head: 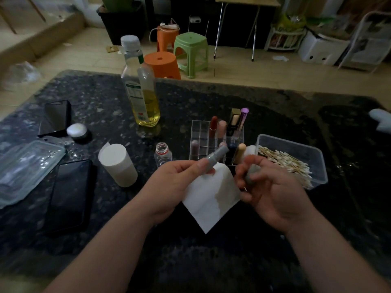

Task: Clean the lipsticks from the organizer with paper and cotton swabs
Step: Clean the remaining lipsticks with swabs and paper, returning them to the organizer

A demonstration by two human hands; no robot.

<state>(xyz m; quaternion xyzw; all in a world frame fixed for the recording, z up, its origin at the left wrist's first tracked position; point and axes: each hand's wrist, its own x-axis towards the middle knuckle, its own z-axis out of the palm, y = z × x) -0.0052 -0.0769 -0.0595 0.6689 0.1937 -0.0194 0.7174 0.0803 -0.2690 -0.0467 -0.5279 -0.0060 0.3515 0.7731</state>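
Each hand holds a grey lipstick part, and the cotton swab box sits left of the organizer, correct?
Not quite. The head view shows the cotton swab box right of the organizer, not left. The left hand holds one grey lipstick part, and the right hand holds the other grey part.

Table (pixel 211 96): dark speckled stone, spread out before me.
Oil bottle (pixel 146 96): stood upright at the far middle, white cap on, yellow liquid in its lower part.
Far phone (pixel 56 117): lay dark-screened on my left.
Small jar (pixel 77 131): white-topped, just beside that phone's near corner.
Near phone (pixel 69 193): lay flat closer to me, screen dark.
Clear lidded box (pixel 27 163): sat at my left edge, just beside the near phone.
Small clear bottle (pixel 162 153): stood uncapped near the middle.
Stools: a green stool (pixel 191 51) and two orange stools (pixel 163 64) stood on the floor beyond the table.
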